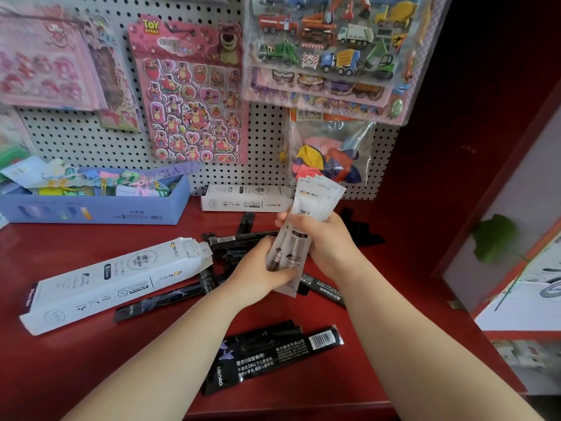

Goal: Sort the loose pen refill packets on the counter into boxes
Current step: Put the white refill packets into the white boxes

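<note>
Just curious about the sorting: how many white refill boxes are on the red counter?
2. One white box lies at the left, its open end showing packets. The other white box rests against the pegboard. Others may be out of view.

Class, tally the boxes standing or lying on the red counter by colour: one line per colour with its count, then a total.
White boxes: 2, the near white box lying open-ended on the left and the far white box by the pegboard.
Blue boxes: 1, the blue box holding pastel items.
Total: 3
</note>
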A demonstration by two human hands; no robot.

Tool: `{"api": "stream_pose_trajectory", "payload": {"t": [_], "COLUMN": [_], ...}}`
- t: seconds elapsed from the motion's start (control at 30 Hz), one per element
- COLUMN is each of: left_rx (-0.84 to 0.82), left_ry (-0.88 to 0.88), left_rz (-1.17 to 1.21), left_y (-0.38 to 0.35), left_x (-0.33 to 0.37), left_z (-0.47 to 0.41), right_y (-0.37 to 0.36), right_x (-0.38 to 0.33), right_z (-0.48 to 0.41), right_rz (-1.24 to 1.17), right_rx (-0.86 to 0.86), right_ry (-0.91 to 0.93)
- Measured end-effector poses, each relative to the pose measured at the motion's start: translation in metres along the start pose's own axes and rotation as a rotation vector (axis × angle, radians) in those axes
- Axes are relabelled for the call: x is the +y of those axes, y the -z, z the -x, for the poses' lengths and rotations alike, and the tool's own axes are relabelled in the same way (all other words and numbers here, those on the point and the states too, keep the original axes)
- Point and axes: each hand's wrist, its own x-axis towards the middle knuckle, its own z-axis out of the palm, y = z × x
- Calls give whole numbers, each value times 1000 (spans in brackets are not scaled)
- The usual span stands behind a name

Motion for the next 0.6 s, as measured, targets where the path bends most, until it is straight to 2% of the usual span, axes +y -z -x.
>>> {"api": "stream_pose_trajectory", "payload": {"t": [0.2, 0.37, 0.6], "left_rx": [43, 24, 1], "left_ry": [34, 28, 42], "left_rz": [63, 9, -71], "left_y": [-2, -7, 0], "left_x": [-10, -8, -12], "left_z": [4, 4, 4], "right_y": [6, 0, 3], "right_x": [3, 15, 6], "right_z": [1, 10, 5], "right_rz": [98, 112, 247], "right_rx": [-70, 13, -54], "right_ry": [-5, -30, -35]}}
